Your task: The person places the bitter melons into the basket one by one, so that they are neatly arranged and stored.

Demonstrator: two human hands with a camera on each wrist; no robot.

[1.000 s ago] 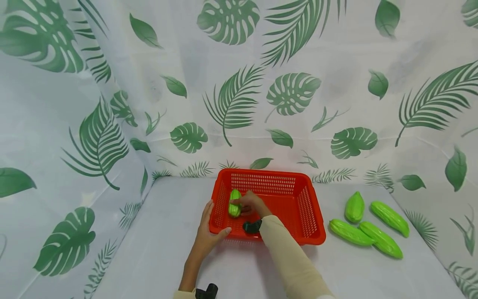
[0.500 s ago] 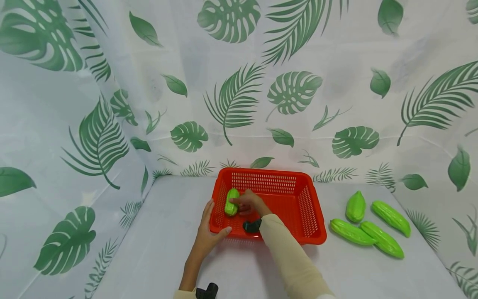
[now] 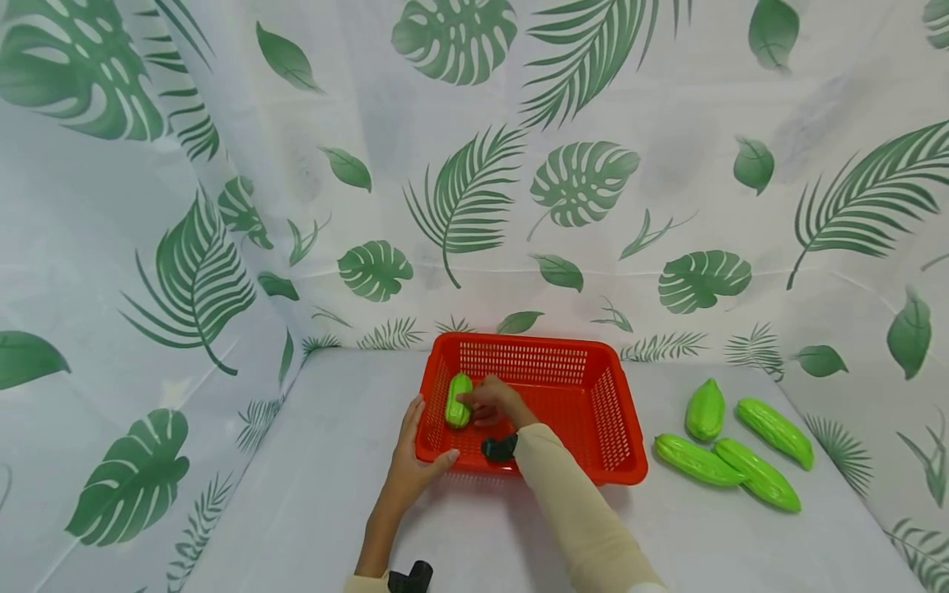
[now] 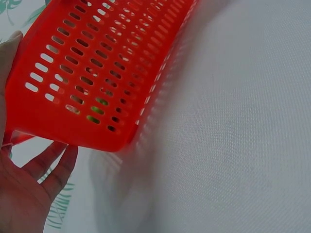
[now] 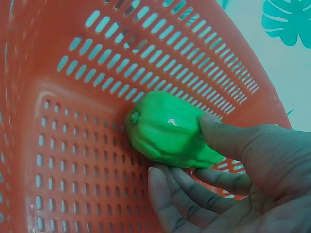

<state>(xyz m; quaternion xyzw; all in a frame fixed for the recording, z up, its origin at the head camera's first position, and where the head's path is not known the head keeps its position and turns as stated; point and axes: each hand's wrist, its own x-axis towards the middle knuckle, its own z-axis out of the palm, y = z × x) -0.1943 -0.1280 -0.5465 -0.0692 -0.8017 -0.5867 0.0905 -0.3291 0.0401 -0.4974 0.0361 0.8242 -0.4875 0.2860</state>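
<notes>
My right hand (image 3: 498, 402) reaches into the red basket (image 3: 534, 471) and holds a glossy green gourd-like vegetable (image 3: 458, 401) near its left wall. In the right wrist view, the thumb lies against one side of the vegetable (image 5: 167, 128), with fingers curled along its lower side. The vegetable is at the basket's bottom; whether it rests on it is unclear. My left hand (image 3: 417, 461) holds the basket's near left corner, thumb over the front rim and fingers along the left side. In the left wrist view, fingertips touch below the basket's rim (image 4: 68, 138).
Several similar green vegetables (image 3: 756, 478) lie on the white table cover (image 3: 326, 461) to the right of the basket. A leaf-printed curtain (image 3: 474, 206) hangs close behind the basket and along both sides.
My right hand has shifted the green vegetable slightly left and back, nearer the basket's left wall. My left hand has stayed on the basket's corner.
</notes>
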